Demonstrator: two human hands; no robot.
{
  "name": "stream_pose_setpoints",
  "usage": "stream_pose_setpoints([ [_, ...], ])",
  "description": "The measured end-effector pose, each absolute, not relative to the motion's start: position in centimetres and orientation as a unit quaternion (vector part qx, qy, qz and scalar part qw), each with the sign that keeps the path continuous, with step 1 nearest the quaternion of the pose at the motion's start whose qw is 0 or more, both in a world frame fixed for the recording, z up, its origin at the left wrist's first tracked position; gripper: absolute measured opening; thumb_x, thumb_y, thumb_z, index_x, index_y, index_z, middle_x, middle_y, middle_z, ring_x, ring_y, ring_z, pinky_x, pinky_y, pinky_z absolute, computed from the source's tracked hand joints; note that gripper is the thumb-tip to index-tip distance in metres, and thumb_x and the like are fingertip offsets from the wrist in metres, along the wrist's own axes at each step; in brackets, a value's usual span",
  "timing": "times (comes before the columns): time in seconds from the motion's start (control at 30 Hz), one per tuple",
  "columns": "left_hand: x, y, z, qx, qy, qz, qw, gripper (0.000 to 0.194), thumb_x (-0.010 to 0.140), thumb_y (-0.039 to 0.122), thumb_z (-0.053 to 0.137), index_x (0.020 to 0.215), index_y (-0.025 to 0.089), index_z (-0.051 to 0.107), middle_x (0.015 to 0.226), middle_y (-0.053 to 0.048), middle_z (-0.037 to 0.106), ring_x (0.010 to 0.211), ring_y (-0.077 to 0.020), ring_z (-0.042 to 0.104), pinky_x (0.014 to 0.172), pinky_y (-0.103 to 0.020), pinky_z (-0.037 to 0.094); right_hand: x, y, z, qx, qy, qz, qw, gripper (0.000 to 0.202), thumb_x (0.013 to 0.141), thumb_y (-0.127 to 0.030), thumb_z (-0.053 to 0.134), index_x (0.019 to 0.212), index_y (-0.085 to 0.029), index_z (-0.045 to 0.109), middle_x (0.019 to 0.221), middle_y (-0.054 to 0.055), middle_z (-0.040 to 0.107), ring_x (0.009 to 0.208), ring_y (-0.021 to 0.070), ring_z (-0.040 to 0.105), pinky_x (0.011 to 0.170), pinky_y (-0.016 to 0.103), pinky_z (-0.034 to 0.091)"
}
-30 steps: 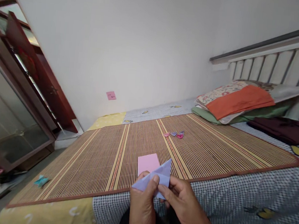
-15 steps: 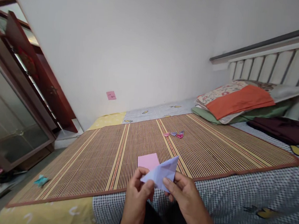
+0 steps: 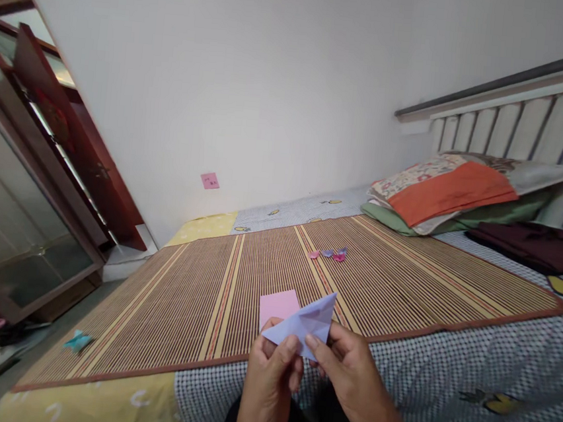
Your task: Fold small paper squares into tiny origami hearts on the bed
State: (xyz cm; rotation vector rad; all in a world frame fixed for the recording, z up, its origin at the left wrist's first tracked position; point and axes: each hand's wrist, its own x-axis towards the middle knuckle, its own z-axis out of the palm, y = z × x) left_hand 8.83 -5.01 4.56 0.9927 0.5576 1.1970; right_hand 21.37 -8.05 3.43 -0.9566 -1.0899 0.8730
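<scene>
Count: one folded lavender paper [image 3: 303, 326], held between both hands near the mat's front edge. Left hand [image 3: 269, 379] and right hand [image 3: 352, 377] each pinch it, thumbs in front, fingers partly hidden behind. One pink paper [image 3: 277, 300]; one turquoise folded piece [image 3: 78, 341], well left; a cluster of small folded pieces [image 3: 327, 253], about four, exact number unclear. Lavender paper and left fingers block the pink paper's near part. Surface: striped mat [image 3: 193, 295] over patterned bedding [image 3: 446, 366]. Room: pale wall [image 3: 273, 91], dark red door [image 3: 91, 166] at left.
</scene>
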Motion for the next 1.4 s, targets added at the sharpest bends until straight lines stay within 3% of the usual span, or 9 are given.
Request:
stream_pose_setpoints([
  [0.2, 8.8, -5.0, 4.5, 0.505, 0.335, 0.577, 0.547, 0.043, 0.079, 0.051, 0.079, 0.068, 0.017, 0.055, 0.051, 0.007, 0.049, 0.042, -0.0041, 0.037, 0.040, -0.014, 0.029, 21.1, -8.3, 3.4, -0.425, -0.488, 0.383, 0.659, 0.032, 0.092, -0.047, 0.067, 0.087, -0.016, 0.070, 0.080, 0.005, 0.069, 0.077, 0.0224, 0.065, 0.071, 0.032, 0.054],
  [0.43, 8.4, -4.6, 4.7, 0.483, 0.390, 0.626, 0.472, 0.049, 0.072, 0.057, 0.082, 0.061, 0.019, 0.053, 0.043, 0.008, 0.047, 0.036, -0.0054, 0.036, 0.035, -0.015, 0.029, 21.4, -8.3, 2.9, -0.444, -0.471, 0.380, 0.661, 0.034, 0.091, -0.049, 0.068, 0.080, -0.017, 0.068, 0.069, 0.002, 0.061, 0.065, 0.0173, 0.056, 0.062, 0.028, 0.050],
  [0.53, 8.4, -4.3, 4.8, 0.438, 0.351, 0.661, 0.498, 0.047, 0.071, 0.055, 0.084, 0.064, 0.019, 0.055, 0.046, 0.008, 0.047, 0.039, -0.0053, 0.038, 0.040, -0.015, 0.032, 21.6, -8.2, 3.0, -0.438, -0.447, 0.387, 0.677, 0.037, 0.089, -0.051, 0.069, 0.080, -0.015, 0.069, 0.066, 0.001, 0.060, 0.060, 0.0147, 0.052, 0.054, 0.025, 0.044],
  [0.67, 9.4, -4.8, 4.5, 0.429, 0.287, 0.604, 0.607, 0.052, 0.060, 0.051, 0.092, 0.093, 0.016, 0.069, 0.071, -0.002, 0.066, 0.059, -0.0130, 0.058, 0.054, -0.022, 0.046, 21.3, -8.2, 3.2, -0.423, -0.426, 0.410, 0.687, 0.039, 0.085, -0.052, 0.073, 0.080, -0.015, 0.069, 0.064, 0.001, 0.061, 0.056, 0.0132, 0.049, 0.051, 0.023, 0.040],
  [0.73, 10.2, -5.2, 4.3, 0.430, 0.312, 0.583, 0.614, 0.043, 0.062, 0.043, 0.092, 0.087, 0.014, 0.071, 0.079, -0.004, 0.069, 0.070, -0.0164, 0.062, 0.065, -0.026, 0.051, 20.9, -8.3, 3.2, -0.411, -0.436, 0.421, 0.681, 0.036, 0.083, -0.050, 0.077, 0.078, -0.015, 0.068, 0.064, 0.000, 0.060, 0.056, 0.0131, 0.048, 0.051, 0.024, 0.040],
  [0.9, 11.1, -5.6, 4.6, 0.431, 0.306, 0.604, 0.596, 0.032, 0.073, 0.041, 0.086, 0.072, 0.014, 0.068, 0.070, 0.000, 0.062, 0.067, -0.0139, 0.054, 0.067, -0.026, 0.049, 20.5, -8.5, 3.1, -0.418, -0.485, 0.398, 0.657, 0.028, 0.089, -0.043, 0.071, 0.080, -0.017, 0.066, 0.072, 0.001, 0.062, 0.065, 0.0158, 0.054, 0.061, 0.026, 0.047],
  [1.13, 10.2, -4.9, 5.5, 0.428, 0.338, 0.605, 0.580, 0.038, 0.070, 0.042, 0.086, 0.063, 0.015, 0.061, 0.061, 0.002, 0.055, 0.058, -0.0124, 0.047, 0.054, -0.025, 0.043, 20.9, -8.6, 3.1, -0.434, -0.543, 0.393, 0.601, 0.036, 0.097, -0.041, 0.060, 0.070, -0.019, 0.055, 0.062, -0.003, 0.053, 0.055, 0.0117, 0.047, 0.054, 0.024, 0.040],
  [1.27, 9.9, -4.9, 5.5, 0.470, 0.327, 0.581, 0.579, 0.035, 0.075, 0.042, 0.084, 0.066, 0.014, 0.064, 0.063, 0.001, 0.057, 0.060, -0.0132, 0.049, 0.058, -0.026, 0.044, 21.4, -8.5, 3.3, -0.404, -0.518, 0.445, 0.609, 0.032, 0.091, -0.045, 0.069, 0.075, -0.018, 0.062, 0.065, -0.001, 0.061, 0.060, 0.0142, 0.055, 0.058, 0.024, 0.045],
  [1.4, 10.1, -5.2, 4.8, 0.542, 0.306, 0.505, 0.598, 0.033, 0.076, 0.041, 0.083, 0.070, 0.014, 0.066, 0.063, 0.002, 0.052, 0.059, -0.0115, 0.043, 0.056, -0.023, 0.039, 22.4, -8.4, 3.9, -0.386, -0.420, 0.455, 0.684, 0.036, 0.080, -0.048, 0.079, 0.099, -0.018, 0.072, 0.087, 0.006, 0.073, 0.079, 0.0221, 0.068, 0.071, 0.030, 0.053],
])
